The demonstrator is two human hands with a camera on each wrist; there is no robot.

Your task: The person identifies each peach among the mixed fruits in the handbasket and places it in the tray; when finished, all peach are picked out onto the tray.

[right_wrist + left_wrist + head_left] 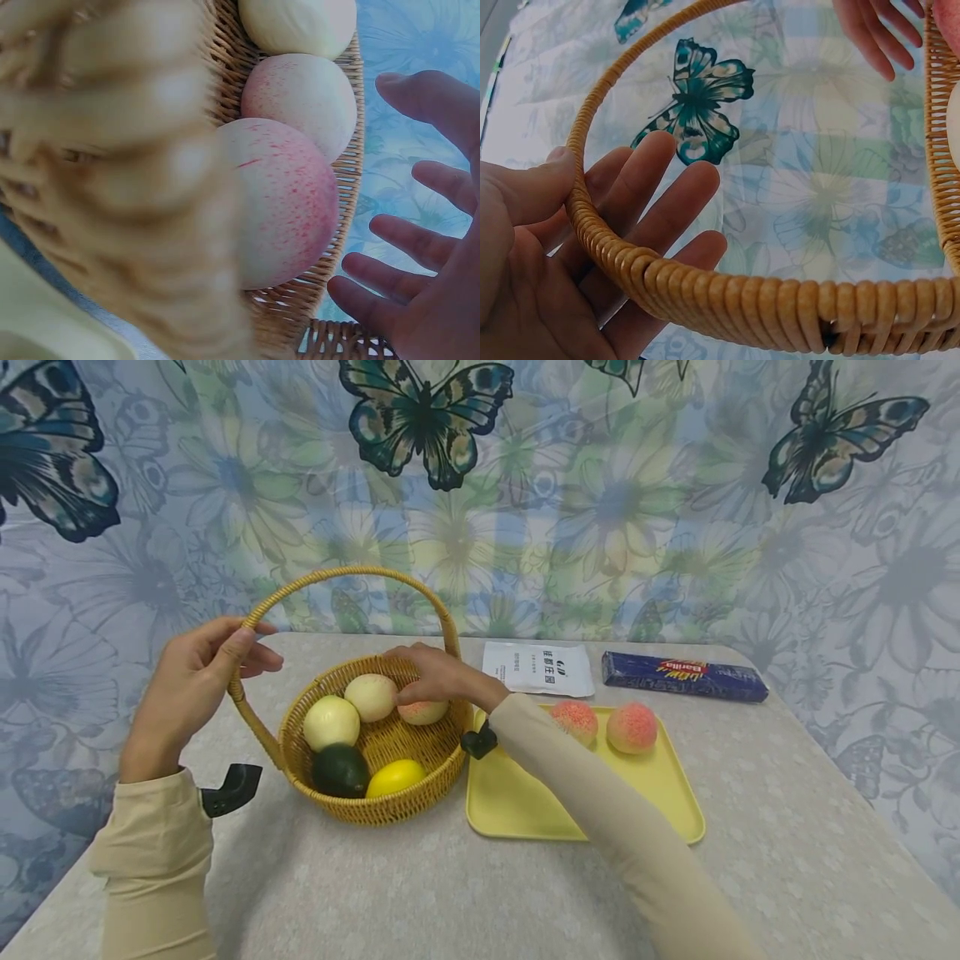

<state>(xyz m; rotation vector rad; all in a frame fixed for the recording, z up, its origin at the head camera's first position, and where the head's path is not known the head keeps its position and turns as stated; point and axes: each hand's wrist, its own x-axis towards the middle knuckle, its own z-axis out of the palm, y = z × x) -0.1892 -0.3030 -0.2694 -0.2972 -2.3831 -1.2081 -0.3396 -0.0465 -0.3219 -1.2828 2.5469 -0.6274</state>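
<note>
From the head camera, your left hand (197, 681) holds the handle of the wicker basket (375, 806) on the table (787, 860), while your right hand (435, 675) reaches over a pink peach (423, 713) lying inside the basket at its far right. At your left wrist, thumb and loosely bent fingers (641, 191) wrap the woven handle (727, 296). At your right wrist, that peach (289, 199) sits against the basket wall, and your fingers (409, 279) are spread open just beside it, not touching

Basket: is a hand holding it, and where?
Yes. The left hand holds the basket by its arched handle. The right hand holds nothing, open over a peach.
</note>
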